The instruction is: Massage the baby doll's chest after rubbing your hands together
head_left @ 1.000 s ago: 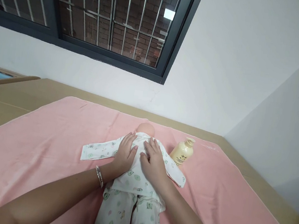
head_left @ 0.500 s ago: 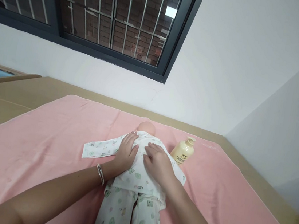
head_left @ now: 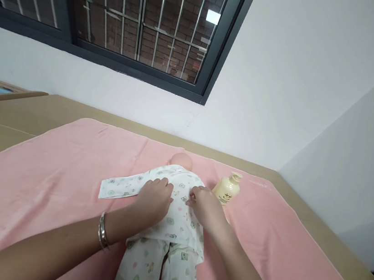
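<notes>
A baby doll in a white patterned shirt and matching trousers lies stretched out, its bare round head away from me. My left hand rests on the left side of the shirt, fingers curled down and their tips hidden. On the right side of the chest is my right hand, its fingers bent in close together. Whether either hand pinches cloth does not show. One long sleeve stretches out to the left; the other is mostly behind my right arm. A silver bracelet circles my left wrist.
Just beyond my right hand stands a cream pump bottle. A pink blanket spreads under the doll over a wooden surface. White wall and a barred window rise behind.
Both hands had fingers stretched out flat on the doll's upper body. Now the fingers are curled, the left hand is slightly nearer me, and more of the chest shows between them.
</notes>
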Motion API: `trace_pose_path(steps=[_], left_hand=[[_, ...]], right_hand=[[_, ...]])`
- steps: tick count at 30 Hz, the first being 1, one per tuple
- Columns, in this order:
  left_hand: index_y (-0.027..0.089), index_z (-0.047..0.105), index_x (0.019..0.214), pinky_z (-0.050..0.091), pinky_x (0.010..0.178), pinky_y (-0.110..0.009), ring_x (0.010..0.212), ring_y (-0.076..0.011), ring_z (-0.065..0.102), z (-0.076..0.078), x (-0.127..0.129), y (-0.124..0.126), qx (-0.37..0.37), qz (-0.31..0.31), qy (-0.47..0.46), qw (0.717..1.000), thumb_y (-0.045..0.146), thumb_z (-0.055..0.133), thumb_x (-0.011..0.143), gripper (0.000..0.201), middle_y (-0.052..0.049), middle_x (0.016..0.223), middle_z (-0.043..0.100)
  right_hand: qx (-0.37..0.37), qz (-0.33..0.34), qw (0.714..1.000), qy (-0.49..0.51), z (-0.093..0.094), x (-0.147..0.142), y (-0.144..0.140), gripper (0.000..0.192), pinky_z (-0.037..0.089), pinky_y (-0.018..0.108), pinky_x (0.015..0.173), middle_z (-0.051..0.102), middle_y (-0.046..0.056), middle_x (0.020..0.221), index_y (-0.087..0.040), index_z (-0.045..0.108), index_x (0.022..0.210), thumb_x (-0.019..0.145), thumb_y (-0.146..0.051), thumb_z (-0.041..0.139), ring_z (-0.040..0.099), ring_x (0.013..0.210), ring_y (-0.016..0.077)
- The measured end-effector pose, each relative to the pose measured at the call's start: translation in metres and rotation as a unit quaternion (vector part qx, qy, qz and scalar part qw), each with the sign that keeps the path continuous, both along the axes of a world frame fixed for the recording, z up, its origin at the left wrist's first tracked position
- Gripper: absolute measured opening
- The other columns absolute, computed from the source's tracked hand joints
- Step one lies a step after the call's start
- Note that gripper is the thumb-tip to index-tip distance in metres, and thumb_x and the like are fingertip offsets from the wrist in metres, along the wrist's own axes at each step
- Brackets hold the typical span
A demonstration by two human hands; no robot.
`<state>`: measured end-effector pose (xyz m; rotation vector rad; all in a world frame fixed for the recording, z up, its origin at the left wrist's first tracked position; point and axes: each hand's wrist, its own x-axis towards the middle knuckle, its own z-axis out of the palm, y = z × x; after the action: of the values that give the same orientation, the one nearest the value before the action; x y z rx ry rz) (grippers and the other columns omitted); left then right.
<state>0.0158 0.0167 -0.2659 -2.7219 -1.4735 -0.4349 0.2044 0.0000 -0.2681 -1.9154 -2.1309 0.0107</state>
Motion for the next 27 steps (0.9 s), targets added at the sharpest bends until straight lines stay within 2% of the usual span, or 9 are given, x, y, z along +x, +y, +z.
trace_pose_path(steps=[2, 6, 9, 13, 20, 24, 27], left_hand=[[0.016, 0.059, 0.086, 0.042, 0.067, -0.034, 0.082, -0.0237, 0.057, 0.004, -0.003, 0.003, -0.026, 0.002, 0.015, 1.0, 0.016, 0.049, 0.085, 0.01, -0.008, 0.091, 0.06], [0.017, 0.057, 0.081, 0.038, 0.061, -0.031, 0.078, -0.0215, 0.057, 0.001, -0.004, 0.009, -0.028, 0.002, 0.021, 0.999, 0.009, 0.044, 0.084, 0.017, -0.007, 0.088, 0.059], [0.018, 0.056, 0.076, 0.034, 0.059, -0.03, 0.074, -0.0203, 0.056, 0.002, -0.004, 0.01, -0.027, 0.002, 0.028, 0.999, 0.006, 0.041, 0.083, 0.021, -0.006, 0.084, 0.059], [0.019, 0.053, 0.072, 0.032, 0.058, -0.029, 0.072, -0.0189, 0.055, 0.012, -0.008, 0.006, -0.046, -0.006, 0.008, 0.999, 0.002, 0.041, 0.078, 0.022, -0.004, 0.082, 0.06], [0.021, 0.046, 0.072, 0.026, 0.052, -0.028, 0.062, -0.0172, 0.05, 0.023, -0.018, -0.006, -0.092, -0.033, 0.0, 0.995, 0.007, 0.043, 0.078, 0.016, 0.0, 0.072, 0.059], [0.022, 0.043, 0.072, 0.024, 0.052, -0.027, 0.06, -0.0172, 0.049, 0.023, -0.023, -0.008, -0.088, -0.052, 0.005, 0.995, 0.009, 0.043, 0.08, 0.014, 0.001, 0.069, 0.058], [0.022, 0.046, 0.073, 0.023, 0.05, -0.028, 0.057, -0.0169, 0.048, 0.02, -0.024, -0.009, -0.068, -0.077, 0.028, 0.994, 0.008, 0.043, 0.078, 0.015, 0.001, 0.069, 0.057]], right_hand=[[-0.001, 0.003, 1.0, 0.026, -0.001, 0.001, 0.004, 0.008, 0.028, 0.025, 0.058, 0.061, 0.002, 0.081, -0.019, 0.059, 0.077, 0.079, -0.016, 0.067, 0.051, 0.074, 0.0163], [-0.038, 0.024, 0.996, 0.079, 0.002, 0.006, 0.008, 0.02, 0.026, 0.024, 0.057, 0.056, -0.002, 0.073, -0.018, 0.052, 0.065, 0.079, -0.016, 0.066, 0.047, 0.068, 0.0123], [-0.052, 0.029, 0.995, 0.08, 0.007, 0.009, 0.004, 0.023, 0.024, 0.024, 0.056, 0.053, -0.003, 0.07, -0.018, 0.051, 0.063, 0.08, -0.018, 0.066, 0.044, 0.065, 0.011], [-0.061, 0.043, 0.994, 0.075, 0.018, 0.012, -0.008, 0.026, 0.023, 0.024, 0.054, 0.051, -0.003, 0.07, -0.017, 0.047, 0.062, 0.081, -0.019, 0.065, 0.04, 0.061, 0.01], [-0.107, 0.056, 0.99, 0.075, 0.038, 0.016, -0.027, 0.024, 0.022, 0.024, 0.053, 0.048, -0.003, 0.068, -0.018, 0.043, 0.062, 0.077, -0.013, 0.061, 0.037, 0.061, 0.0103], [-0.129, 0.075, 0.986, 0.073, 0.039, 0.018, -0.03, 0.026, 0.019, 0.024, 0.051, 0.044, -0.004, 0.066, -0.017, 0.038, 0.061, 0.075, -0.009, 0.059, 0.032, 0.059, 0.0092], [-0.14, 0.085, 0.984, 0.062, 0.04, 0.018, -0.03, 0.025, 0.019, 0.024, 0.051, 0.045, -0.005, 0.066, -0.017, 0.041, 0.061, 0.074, -0.009, 0.061, 0.033, 0.058, 0.0088]])
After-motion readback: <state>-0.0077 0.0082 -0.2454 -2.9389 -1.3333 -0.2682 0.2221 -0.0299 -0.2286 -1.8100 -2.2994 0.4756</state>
